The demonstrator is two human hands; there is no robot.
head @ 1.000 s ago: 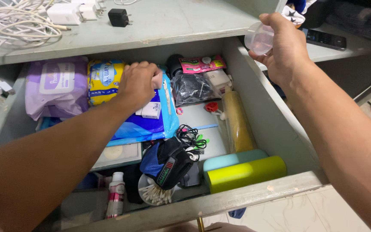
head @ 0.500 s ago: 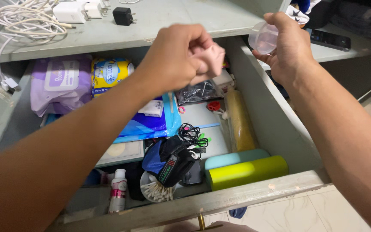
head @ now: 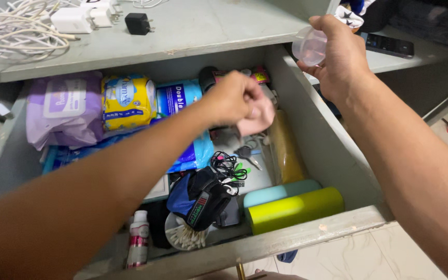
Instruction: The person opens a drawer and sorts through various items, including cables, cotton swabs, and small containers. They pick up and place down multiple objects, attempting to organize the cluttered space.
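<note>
The grip of the left hand [head: 234, 98] is clenched around a small pale pink thing [head: 255, 122], held above the middle of the open drawer [head: 307, 129], a set of keys [head: 245, 151] hanging or lying just below it; which, I cannot tell. The right hand [head: 338, 57] grasps a small clear plastic container [head: 307, 45], raised over the drawer's right wall, near the corner where that wall meets the grey surface [head: 208, 23]. Open room is scarce: the drawer is packed nearly edge to edge, with only a bare strip along its left wall. At the back lie a purple wipes pack [head: 66, 106], a yellow packet [head: 128, 101] and a blue packet [head: 182, 103] side by side. Along the right wall lies a tan roll [head: 286, 150], and in front of it a teal case [head: 278, 193] and a lime-green case [head: 296, 208] sit touching each other against the front edge. Under the left forearm lie a black tangle of cable [head: 226, 166], a black and blue strap [head: 200, 199], a tub of cotton buds [head: 182, 236] and a small white bottle [head: 138, 243]. On the surface behind sit white cables [head: 11, 31], white chargers [head: 71, 19] and a black plug [head: 137, 23]; a dark remote [head: 390, 45] lies on a ledge to the right
</note>
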